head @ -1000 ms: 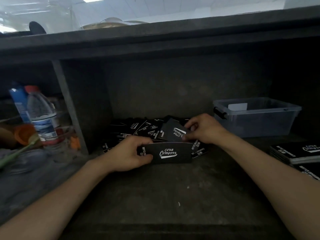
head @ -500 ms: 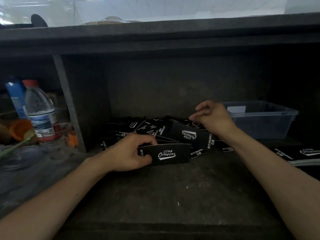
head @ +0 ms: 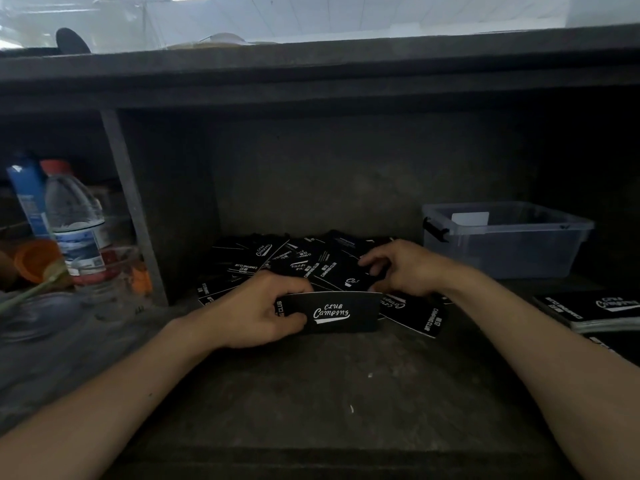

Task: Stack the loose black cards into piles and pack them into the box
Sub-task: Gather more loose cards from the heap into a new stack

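Observation:
Loose black cards point(head: 277, 261) with white "Camping Club" print lie scattered at the back of a dark shelf point(head: 311, 393). My left hand point(head: 263, 310) grips a small stack of these cards point(head: 341, 311) upright by its left end. My right hand point(head: 401, 268) pinches a single black card point(head: 346, 275) just behind the stack. A clear plastic box point(head: 505, 240) stands at the back right, apart from both hands, with a white card point(head: 470, 218) inside.
Squared piles of black cards point(head: 588, 311) lie at the right edge. A shelf divider point(head: 133, 216) stands to the left. Beyond it are a water bottle point(head: 74, 223), a blue carton point(head: 29, 199) and an orange cup point(head: 34, 259).
My right hand came down from above the scattered cards and now pinches one card just behind the stack. My left hand has kept hold of the stack.

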{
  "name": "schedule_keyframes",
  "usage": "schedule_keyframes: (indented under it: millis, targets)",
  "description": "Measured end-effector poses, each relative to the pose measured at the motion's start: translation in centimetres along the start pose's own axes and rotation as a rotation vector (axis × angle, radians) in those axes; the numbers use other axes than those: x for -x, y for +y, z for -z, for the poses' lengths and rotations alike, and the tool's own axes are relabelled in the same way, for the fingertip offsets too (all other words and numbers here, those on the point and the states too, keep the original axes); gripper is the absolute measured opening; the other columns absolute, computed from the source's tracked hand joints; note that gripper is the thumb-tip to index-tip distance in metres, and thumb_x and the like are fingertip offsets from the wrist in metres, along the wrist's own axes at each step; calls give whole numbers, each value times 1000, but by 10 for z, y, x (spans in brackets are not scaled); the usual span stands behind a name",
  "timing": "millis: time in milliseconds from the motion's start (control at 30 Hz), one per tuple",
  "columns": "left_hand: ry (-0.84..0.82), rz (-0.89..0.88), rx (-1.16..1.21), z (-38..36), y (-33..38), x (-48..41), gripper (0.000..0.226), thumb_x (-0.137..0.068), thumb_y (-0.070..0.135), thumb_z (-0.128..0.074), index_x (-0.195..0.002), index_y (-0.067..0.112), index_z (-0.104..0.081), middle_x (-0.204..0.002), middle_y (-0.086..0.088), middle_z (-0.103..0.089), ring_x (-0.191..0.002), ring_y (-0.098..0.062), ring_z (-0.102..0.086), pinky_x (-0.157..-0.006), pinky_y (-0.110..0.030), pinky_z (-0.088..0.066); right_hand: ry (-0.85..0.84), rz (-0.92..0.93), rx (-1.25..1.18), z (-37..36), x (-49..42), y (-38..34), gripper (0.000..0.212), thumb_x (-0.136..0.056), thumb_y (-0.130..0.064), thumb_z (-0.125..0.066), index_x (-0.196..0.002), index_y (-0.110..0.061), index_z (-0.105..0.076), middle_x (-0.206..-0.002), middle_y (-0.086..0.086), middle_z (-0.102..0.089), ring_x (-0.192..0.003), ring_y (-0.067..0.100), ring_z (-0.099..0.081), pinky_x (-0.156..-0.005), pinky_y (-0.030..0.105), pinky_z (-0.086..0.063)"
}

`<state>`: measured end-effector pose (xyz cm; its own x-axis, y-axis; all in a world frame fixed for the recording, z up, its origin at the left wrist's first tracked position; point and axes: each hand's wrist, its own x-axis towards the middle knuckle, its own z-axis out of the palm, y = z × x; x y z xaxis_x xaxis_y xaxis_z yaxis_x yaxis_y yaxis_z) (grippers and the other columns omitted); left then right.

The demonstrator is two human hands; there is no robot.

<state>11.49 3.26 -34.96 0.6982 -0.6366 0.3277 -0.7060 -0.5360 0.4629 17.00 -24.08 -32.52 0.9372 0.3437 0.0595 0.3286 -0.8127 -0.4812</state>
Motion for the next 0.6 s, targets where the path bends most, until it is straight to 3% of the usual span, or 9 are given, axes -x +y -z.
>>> schedule_keyframes:
  millis: [100, 200, 300, 500, 600]
  targets:
    - [5, -16, -16, 0, 0, 0, 13, -86, 31, -64, -93, 22, -70, -85, 3, -71, -78, -19, -70, -68, -43, -56, 96, -65, -159, 13, 4, 2, 43, -83, 2, -69, -122, -16, -65, -85, -1, -66, -82, 10, -61, -77, 18, -47]
    - [9, -30, -23, 0, 0, 0, 8, -86, 28, -65, -90, 22, -69, -82, 5, -70, -77, -16, -69, -67, -41, -56, 94, -45, -228, 24, 13, 1, 50, -83, -18, -76, -129, -28, -60, -101, -5, -62, -95, 8, -60, -84, 17, -44]
    - [6, -31, -23, -2, -1, 0, 4, -86, 21, -66, -89, 21, -69, -81, 6, -70, -75, -15, -69, -65, -40, -56, -95, -43, 45, 21, 16, 0, 74, -69, -33, -86, -135, -36, -52, -113, -13, -55, -107, 9, -57, -92, 23, -45]
    - [-7, -35, -49, -2, -1, -1, 7, -87, 10, -69, -87, 16, -67, -79, 4, -69, -72, -13, -67, -63, -33, -54, -66, -96, -11, 15, 12, -2, 51, -72, -23, -84, -120, -24, -65, -91, -8, -59, -84, 7, -57, -70, 18, -42]
    - [-1, -25, -66, -2, -1, -1, 5, -86, 12, -69, -85, 16, -66, -78, 2, -67, -71, -16, -66, -61, -37, -53, 181, -128, -199, 17, 11, -1, 24, -79, -18, -79, -102, -19, -72, -85, -6, -64, -85, 9, -61, -67, 17, -44]
